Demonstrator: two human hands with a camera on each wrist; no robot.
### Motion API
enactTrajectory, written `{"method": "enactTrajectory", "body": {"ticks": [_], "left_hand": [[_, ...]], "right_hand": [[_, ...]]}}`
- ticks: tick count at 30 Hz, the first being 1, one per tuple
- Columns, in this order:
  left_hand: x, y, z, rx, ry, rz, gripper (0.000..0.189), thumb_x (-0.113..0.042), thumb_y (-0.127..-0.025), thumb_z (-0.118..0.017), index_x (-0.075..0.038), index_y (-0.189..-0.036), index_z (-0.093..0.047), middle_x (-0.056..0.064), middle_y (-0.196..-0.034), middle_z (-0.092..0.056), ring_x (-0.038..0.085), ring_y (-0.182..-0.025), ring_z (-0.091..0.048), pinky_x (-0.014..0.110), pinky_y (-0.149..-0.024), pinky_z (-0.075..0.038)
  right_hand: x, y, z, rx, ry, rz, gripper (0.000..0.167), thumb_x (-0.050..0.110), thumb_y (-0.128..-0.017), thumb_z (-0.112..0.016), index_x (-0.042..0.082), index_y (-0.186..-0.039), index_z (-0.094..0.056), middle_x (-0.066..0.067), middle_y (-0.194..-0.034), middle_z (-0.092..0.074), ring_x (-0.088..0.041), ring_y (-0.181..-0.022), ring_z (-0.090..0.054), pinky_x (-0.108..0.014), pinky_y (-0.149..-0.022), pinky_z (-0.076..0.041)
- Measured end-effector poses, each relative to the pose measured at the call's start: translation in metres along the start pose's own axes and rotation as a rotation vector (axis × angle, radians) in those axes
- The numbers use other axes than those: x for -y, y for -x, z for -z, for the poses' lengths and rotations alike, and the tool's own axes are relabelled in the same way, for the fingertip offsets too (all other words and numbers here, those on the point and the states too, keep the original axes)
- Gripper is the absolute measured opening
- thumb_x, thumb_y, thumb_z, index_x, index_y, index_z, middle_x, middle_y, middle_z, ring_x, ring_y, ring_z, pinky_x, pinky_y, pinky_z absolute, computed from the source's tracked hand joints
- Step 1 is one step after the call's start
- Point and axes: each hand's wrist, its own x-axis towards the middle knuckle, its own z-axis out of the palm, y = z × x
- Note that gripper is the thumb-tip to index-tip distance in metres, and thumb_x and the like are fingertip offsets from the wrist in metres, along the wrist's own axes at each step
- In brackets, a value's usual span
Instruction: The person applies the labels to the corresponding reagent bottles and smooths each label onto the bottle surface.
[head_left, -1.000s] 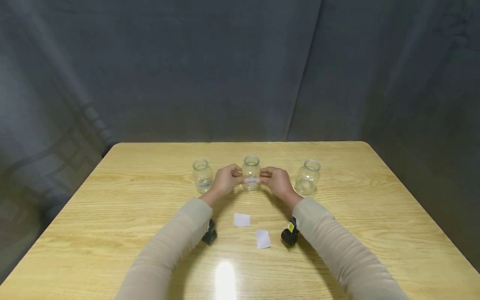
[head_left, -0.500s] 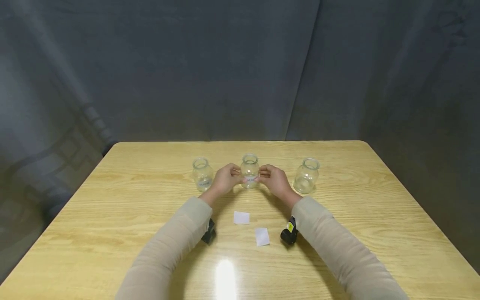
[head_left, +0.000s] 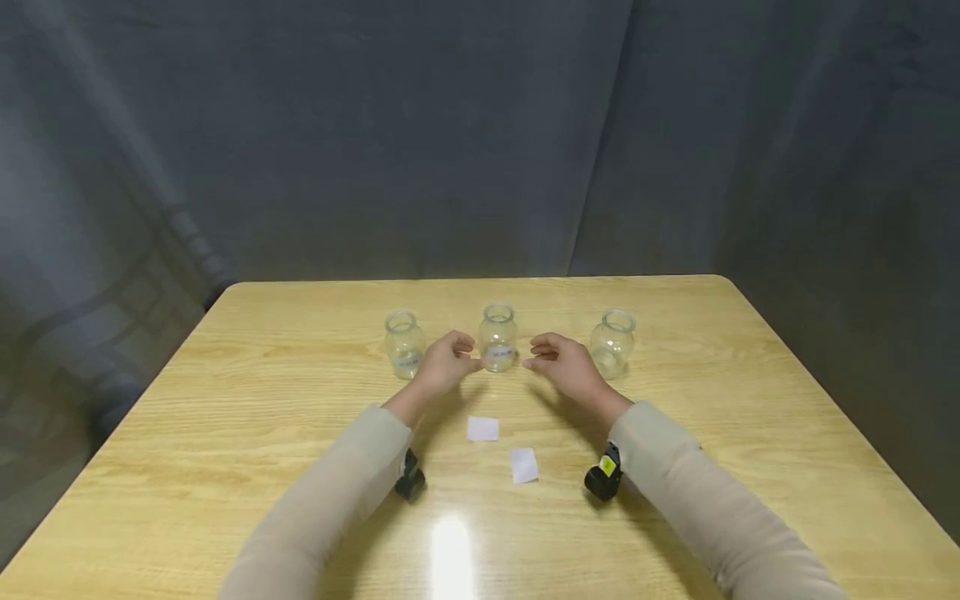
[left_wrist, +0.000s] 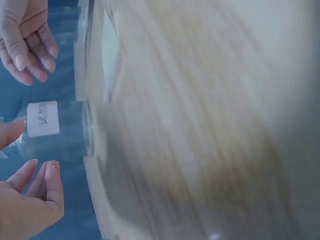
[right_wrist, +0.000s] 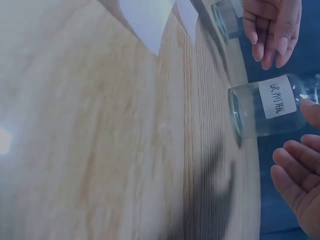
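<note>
A round glass jar (head_left: 498, 321) with a flared rim stands upright in the middle of the row. A white label (right_wrist: 277, 97) with black handwritten characters sticks flat on its near side. My left hand (head_left: 447, 362) is just left of this jar, fingers loosely bent and apart from the glass. On its other side, my right hand (head_left: 562, 362) hovers with spread fingers and a gap to the jar. Further left stands a second labelled jar (head_left: 402, 337); a third jar (head_left: 612, 340), behind my right hand, shows no label.
Two small pieces of white paper (head_left: 483, 429) lie on the wooden table (head_left: 225, 417) between my forearms. A black wrist camera (head_left: 603, 475) hangs under each sleeve. Behind the table's far edge hangs a dark grey curtain (head_left: 420, 150).
Both hands have let go of the middle jar and moved apart to either side, the right one further. The thumbs no longer press its label, which now shows in full.
</note>
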Motion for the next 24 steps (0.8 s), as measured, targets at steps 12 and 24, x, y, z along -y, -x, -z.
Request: {"method": "enactTrajectory", "body": {"ticks": [12, 24], "left_hand": [[-0.009, 0.012, -0.011, 0.115, 0.009, -0.061, 0.035, -0.015, -0.079, -0.062, -0.003, -0.11, -0.05, 0.01, -0.108, -0.052, 0.022, -0.096, -0.049, 0.03, -0.076, -0.045], [-0.02, 0.015, -0.039, 0.279, 0.108, -0.097, 0.038, -0.014, -0.079, -0.062, 0.0, -0.111, -0.049, 0.004, -0.101, -0.052, 0.018, -0.09, -0.05, 0.027, -0.075, -0.044]], "right_hand": [[-0.006, 0.022, 0.023, 0.022, 0.067, 0.014, 0.04, 0.019, -0.082, -0.059, -0.004, -0.114, -0.049, -0.013, -0.098, -0.057, -0.026, -0.09, -0.053, -0.037, -0.075, -0.044], [-0.03, 0.048, 0.043, 0.046, 0.114, -0.015, 0.038, 0.02, -0.083, -0.058, -0.006, -0.11, -0.051, -0.011, -0.092, -0.059, -0.026, -0.087, -0.054, -0.036, -0.072, -0.045]]}}
